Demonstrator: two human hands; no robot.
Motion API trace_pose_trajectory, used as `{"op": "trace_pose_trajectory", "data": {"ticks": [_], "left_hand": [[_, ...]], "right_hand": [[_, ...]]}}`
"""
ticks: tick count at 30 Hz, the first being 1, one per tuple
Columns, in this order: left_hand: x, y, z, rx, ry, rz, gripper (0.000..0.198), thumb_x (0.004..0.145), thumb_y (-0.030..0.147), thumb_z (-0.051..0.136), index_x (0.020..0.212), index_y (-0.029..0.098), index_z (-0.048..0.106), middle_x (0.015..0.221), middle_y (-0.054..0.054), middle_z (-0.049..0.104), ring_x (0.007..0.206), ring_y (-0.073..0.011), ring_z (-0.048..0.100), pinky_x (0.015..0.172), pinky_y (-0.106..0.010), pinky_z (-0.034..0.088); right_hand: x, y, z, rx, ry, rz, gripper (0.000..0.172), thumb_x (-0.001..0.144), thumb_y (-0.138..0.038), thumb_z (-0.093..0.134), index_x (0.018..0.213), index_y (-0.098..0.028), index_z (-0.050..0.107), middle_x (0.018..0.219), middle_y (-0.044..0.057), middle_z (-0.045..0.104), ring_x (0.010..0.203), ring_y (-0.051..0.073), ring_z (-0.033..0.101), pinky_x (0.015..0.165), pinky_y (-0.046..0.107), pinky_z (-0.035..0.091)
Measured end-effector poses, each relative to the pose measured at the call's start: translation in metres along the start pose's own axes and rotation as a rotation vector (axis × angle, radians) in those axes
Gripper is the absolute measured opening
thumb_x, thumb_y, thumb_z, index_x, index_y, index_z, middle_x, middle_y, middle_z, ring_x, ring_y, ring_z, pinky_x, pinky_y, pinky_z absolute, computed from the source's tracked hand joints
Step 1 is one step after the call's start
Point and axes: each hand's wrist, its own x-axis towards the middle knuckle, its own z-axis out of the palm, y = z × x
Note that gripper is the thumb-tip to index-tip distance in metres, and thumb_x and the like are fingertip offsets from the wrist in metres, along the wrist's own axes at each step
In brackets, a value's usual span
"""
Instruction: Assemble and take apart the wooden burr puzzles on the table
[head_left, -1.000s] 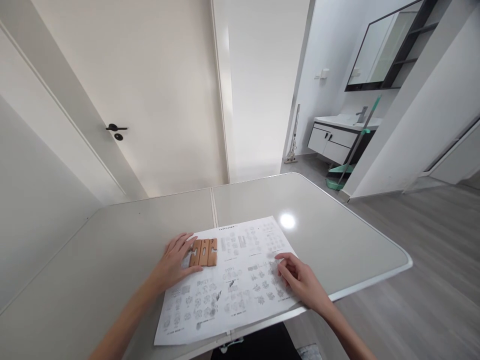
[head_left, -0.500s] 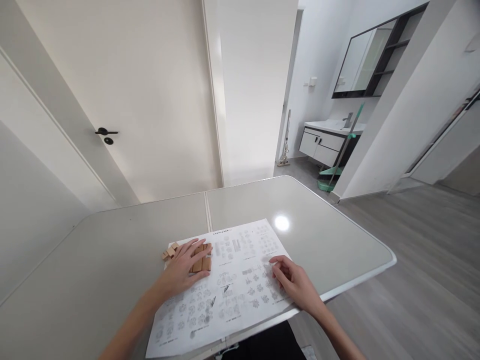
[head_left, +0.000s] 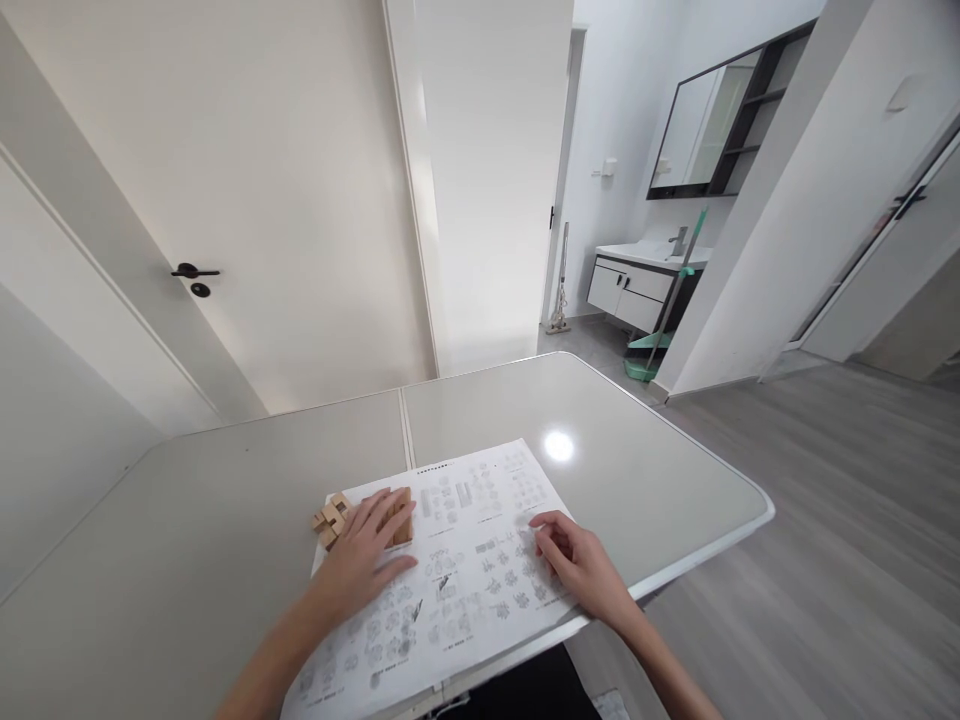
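Blocks [head_left: 406, 532] | beneath and beside outstretched left hand [head_left: 361, 550] | right hand [head_left: 577, 562] loosely curled, well apart | both grips unclear

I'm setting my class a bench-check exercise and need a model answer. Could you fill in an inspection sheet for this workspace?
Surface: grey glossy table, with a seam and a bright reflection.
Job's things: printed sheet; brown wooden pieces, partly covered; lighter wooden pieces near the sheet's far-left corner.
Clutter: nothing seen.
Left grip: spread, fingers over the brown wooden pieces, thumb apart.
Right grip: loosely curled at the sheet's right edge; contents cannot be told.
Cables: nothing seen.
Surroundings: white door with black handle; washbasin cabinet, mirror, mop and green dustpan.
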Motion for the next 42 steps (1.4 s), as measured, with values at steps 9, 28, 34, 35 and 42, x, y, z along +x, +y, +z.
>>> {"op": "trace_pose_trajectory", "data": {"ticks": [9,28,34,35,42], "left_hand": [[-0.037,0.059,0.004,-0.103,-0.009,-0.028,0.071,0.098,0.048,0.06,0.161,0.04,0.027,0.169,-0.005,0.03,0.152,-0.0386,0.032,0.115,-0.06,0.045],[-0.057,0.077,0.004,-0.423,0.021,-0.201,0.032,0.101,0.045,0.056,0.129,0.036,0.067,0.143,-0.003,0.065,0.139,-0.0276,0.055,0.115,-0.048,0.051],[-0.057,0.081,-0.001,-0.437,0.051,-0.224,0.03,0.1,0.045,0.056,0.125,0.035,0.069,0.137,-0.003,0.069,0.132,-0.028,0.061,0.11,-0.047,0.055],[-0.056,0.081,-0.003,-0.439,0.05,-0.247,0.03,0.1,0.045,0.056,0.125,0.036,0.069,0.137,-0.003,0.069,0.13,-0.0281,0.063,0.108,-0.047,0.056],[-0.055,0.083,-0.01,-0.509,0.052,-0.362,0.026,0.098,0.049,0.055,0.114,0.036,0.07,0.123,0.0,0.075,0.115,-0.0275,0.071,0.103,-0.044,0.058]], "right_hand": [[-0.001,-0.003,-0.002,-0.007,-0.005,0.004,0.042,0.098,-0.062,0.047,0.104,-0.022,0.062,0.077,0.001,0.063,0.061,0.018,0.056,0.059,0.03,0.044],[-0.003,0.006,-0.003,-0.045,0.002,0.025,0.049,0.095,-0.068,0.049,0.101,-0.023,0.066,0.078,0.003,0.066,0.063,0.02,0.058,0.061,0.032,0.046],[-0.004,0.006,-0.002,-0.015,0.009,0.005,0.043,0.097,-0.062,0.052,0.1,-0.022,0.066,0.078,0.002,0.064,0.062,0.018,0.055,0.059,0.03,0.046],[-0.005,0.006,-0.002,-0.011,0.009,0.008,0.042,0.097,-0.061,0.052,0.1,-0.022,0.066,0.078,0.002,0.064,0.062,0.018,0.055,0.059,0.03,0.045],[-0.004,0.006,-0.002,0.011,0.018,0.025,0.043,0.096,-0.062,0.052,0.101,-0.022,0.066,0.08,0.003,0.064,0.062,0.018,0.055,0.06,0.031,0.046]]}}
